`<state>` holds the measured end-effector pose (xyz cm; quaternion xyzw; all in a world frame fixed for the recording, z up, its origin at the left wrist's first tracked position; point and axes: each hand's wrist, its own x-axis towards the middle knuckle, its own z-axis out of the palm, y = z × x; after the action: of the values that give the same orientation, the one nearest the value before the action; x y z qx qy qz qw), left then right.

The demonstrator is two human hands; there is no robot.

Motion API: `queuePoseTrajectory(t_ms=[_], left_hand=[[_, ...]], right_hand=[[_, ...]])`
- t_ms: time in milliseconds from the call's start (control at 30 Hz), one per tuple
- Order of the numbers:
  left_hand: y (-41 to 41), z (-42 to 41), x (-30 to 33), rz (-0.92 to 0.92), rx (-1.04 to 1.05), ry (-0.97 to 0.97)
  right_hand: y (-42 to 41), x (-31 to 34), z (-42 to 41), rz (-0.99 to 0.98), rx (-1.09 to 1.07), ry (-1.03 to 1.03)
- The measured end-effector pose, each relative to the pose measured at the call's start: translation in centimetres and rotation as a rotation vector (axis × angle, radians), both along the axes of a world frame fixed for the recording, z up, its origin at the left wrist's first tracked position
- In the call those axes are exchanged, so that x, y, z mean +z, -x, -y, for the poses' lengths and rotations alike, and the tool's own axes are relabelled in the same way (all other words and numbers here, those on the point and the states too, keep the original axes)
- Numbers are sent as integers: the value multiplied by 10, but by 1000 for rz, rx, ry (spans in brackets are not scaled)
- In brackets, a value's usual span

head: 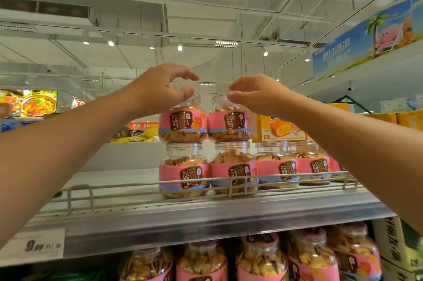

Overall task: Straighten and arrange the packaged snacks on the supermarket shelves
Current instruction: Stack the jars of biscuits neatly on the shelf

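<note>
Two hands, the left hand (160, 88) and right hand (256, 94). Six biscuit jars on the top shelf (206, 219): two upper jars (183, 120) stacked on four lower jars (277, 166). Five jars below (261, 257).

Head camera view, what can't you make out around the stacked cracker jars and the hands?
- Lid of upper left jar: hidden behind left hand.
- Right hand contact with upper right jar: unclear, fingers cover the lid.
- Price tag: blurred.
- Lower shelf jars: cut off by bottom edge.

Both arms reach up, the left hand (160, 88) and right hand (256, 93) loosely curled, fingertips nearly facing.
</note>
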<state>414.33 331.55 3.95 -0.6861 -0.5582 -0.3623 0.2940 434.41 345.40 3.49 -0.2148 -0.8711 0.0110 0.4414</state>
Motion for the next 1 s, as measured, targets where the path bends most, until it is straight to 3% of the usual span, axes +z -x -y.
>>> queuePoseTrajectory(t_ms=[100,200,367,667,1000], left_hand=[[-31,1,-16,-282,-79,-217],[-74,-2,-48,-461,-194,-207],[-113,-30,-130,-642,-60,-193],[-152,-78,-182,-546,312,-38],[-162,-86,-198,-373,361,-144]], right_hand=[[-21,-7,-1,-27,-44,-38],[-47,-25,-8,-77,-77,-125],[-101,-89,-24,-87,-50,-345],[-167,-182,-63,64,-157,-372],[-187,-202,-81,132,-372,-279]])
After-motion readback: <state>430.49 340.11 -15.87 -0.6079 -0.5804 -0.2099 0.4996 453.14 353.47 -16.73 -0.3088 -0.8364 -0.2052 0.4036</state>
